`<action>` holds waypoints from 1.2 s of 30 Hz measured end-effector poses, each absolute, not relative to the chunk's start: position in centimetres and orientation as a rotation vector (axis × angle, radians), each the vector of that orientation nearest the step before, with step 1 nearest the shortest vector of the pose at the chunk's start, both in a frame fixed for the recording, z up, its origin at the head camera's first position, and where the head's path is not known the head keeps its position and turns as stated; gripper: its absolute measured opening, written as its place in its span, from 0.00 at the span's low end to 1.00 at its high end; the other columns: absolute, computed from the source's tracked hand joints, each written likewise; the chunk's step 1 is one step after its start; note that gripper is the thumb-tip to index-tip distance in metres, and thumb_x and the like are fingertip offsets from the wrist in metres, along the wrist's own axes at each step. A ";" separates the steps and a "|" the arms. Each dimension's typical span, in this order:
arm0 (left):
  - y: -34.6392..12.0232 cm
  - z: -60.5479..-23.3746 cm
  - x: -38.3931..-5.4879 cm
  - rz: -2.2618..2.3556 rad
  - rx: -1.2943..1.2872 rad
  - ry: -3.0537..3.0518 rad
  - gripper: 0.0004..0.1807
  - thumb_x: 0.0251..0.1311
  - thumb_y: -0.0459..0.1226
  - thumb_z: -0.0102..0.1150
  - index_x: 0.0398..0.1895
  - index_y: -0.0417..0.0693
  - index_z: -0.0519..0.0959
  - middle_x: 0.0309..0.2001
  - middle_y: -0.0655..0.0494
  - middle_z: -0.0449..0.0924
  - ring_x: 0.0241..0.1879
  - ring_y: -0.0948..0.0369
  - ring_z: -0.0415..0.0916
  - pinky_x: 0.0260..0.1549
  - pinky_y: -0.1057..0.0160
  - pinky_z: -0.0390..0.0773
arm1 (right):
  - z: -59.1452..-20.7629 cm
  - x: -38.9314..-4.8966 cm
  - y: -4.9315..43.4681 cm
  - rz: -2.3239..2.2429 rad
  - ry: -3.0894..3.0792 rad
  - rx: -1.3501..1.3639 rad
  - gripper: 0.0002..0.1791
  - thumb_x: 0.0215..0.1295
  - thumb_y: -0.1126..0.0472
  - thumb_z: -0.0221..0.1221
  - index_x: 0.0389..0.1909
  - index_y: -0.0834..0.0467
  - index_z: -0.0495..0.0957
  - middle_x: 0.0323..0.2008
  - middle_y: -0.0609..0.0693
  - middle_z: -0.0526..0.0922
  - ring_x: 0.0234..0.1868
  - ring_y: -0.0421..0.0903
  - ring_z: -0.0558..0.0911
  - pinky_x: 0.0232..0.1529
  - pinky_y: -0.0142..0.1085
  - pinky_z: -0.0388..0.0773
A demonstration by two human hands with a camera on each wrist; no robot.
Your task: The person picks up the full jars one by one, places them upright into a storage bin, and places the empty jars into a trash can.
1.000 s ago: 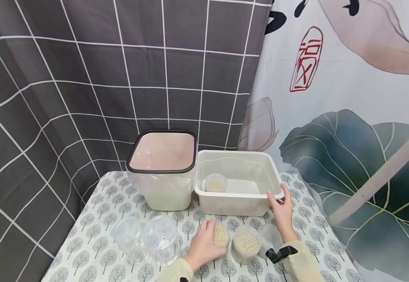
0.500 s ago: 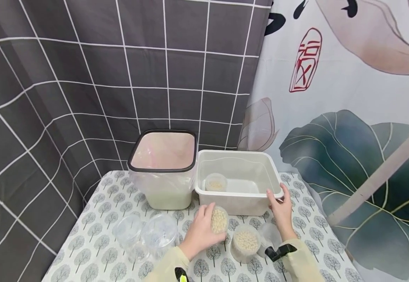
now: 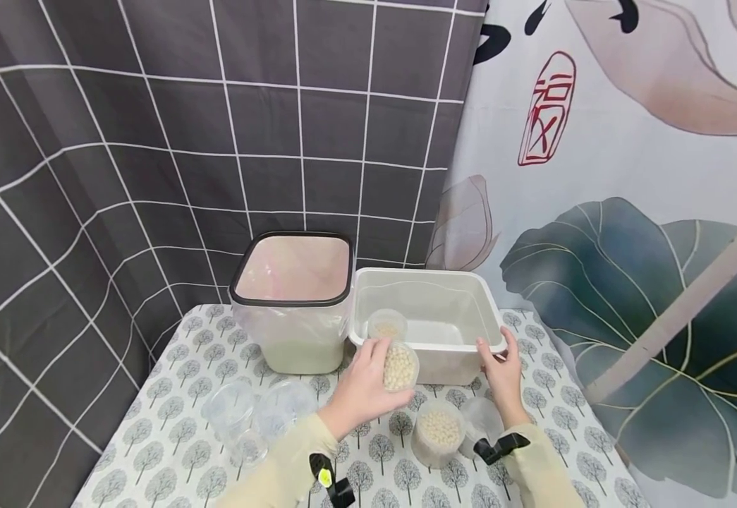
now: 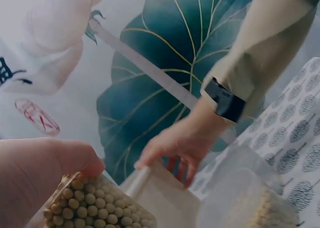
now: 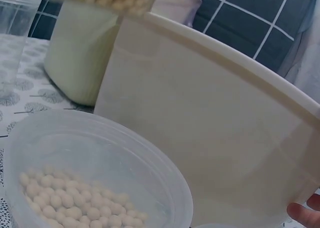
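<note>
My left hand (image 3: 364, 388) grips a clear plastic tub (image 3: 401, 367) filled with round pale soybeans, just in front of the white bin (image 3: 447, 365). In the left wrist view, my thumb presses the side of that tub of beans (image 4: 95, 203). My right hand (image 3: 503, 370) holds the bin at its front right corner, thumb and fingers on the rim. Inside the bin, at its left, stands a small tub (image 3: 387, 324) with some pale contents. A second tub of soybeans (image 3: 438, 432) stands on the table before the bin, shown closer in the right wrist view (image 5: 75, 198).
Left of the bin stands a pale green waste bin (image 3: 301, 353) with a black rim and a clear liner. Several clear plastic tubs (image 3: 285, 406) are at the table's left. Another clear piece (image 3: 482, 420) lies beside the standing soybean tub. Tree-print cloth (image 3: 159, 416) covers the table.
My left hand has lifted the tub of soybeans off the table and moved it forward, up to the bin's front rim. My right hand has stayed on the bin's corner.
</note>
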State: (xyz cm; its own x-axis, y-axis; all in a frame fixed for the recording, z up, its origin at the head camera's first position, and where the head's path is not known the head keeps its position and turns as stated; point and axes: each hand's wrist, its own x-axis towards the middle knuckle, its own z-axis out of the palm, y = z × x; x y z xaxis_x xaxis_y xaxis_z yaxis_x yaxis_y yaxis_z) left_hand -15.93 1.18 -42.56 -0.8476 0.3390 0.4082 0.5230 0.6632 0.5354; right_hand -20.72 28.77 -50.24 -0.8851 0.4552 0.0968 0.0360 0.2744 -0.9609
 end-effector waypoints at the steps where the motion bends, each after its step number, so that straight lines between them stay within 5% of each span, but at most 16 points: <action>1: 1.2 -42.2 -16.1 -0.950 -0.705 -2.592 0.51 0.37 0.55 0.70 0.65 0.43 0.61 0.52 0.48 0.68 0.45 0.57 0.72 0.39 0.58 0.79 | -50.2 -20.7 28.8 1.638 -2.198 -0.446 0.39 0.61 0.42 0.57 0.71 0.45 0.52 0.42 0.53 0.66 0.36 0.37 0.74 0.30 0.24 0.76; 18: 4.0 -38.1 -19.7 -0.847 -0.725 -2.489 0.49 0.35 0.51 0.69 0.63 0.39 0.63 0.49 0.45 0.70 0.44 0.53 0.72 0.35 0.57 0.80 | -50.4 -20.7 28.9 1.639 -2.200 -0.446 0.39 0.62 0.42 0.56 0.71 0.44 0.52 0.41 0.51 0.65 0.38 0.39 0.73 0.31 0.24 0.75; 36: 7.0 -38.0 -23.5 -0.864 -0.646 -2.621 0.51 0.38 0.55 0.69 0.65 0.42 0.61 0.51 0.44 0.67 0.47 0.52 0.71 0.34 0.57 0.80 | -49.9 -20.7 29.0 1.653 -2.222 -0.441 0.40 0.61 0.41 0.55 0.71 0.45 0.50 0.40 0.54 0.65 0.37 0.42 0.73 0.31 0.27 0.75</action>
State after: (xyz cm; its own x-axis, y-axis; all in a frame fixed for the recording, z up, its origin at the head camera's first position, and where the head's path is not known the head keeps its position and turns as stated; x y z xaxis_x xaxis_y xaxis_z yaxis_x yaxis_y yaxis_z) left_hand -23.48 7.03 -37.95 -0.8516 0.3195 0.4156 0.5040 0.7169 0.4817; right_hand -20.70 29.00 -49.93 -0.8958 0.4370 0.0813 0.0477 0.2764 -0.9599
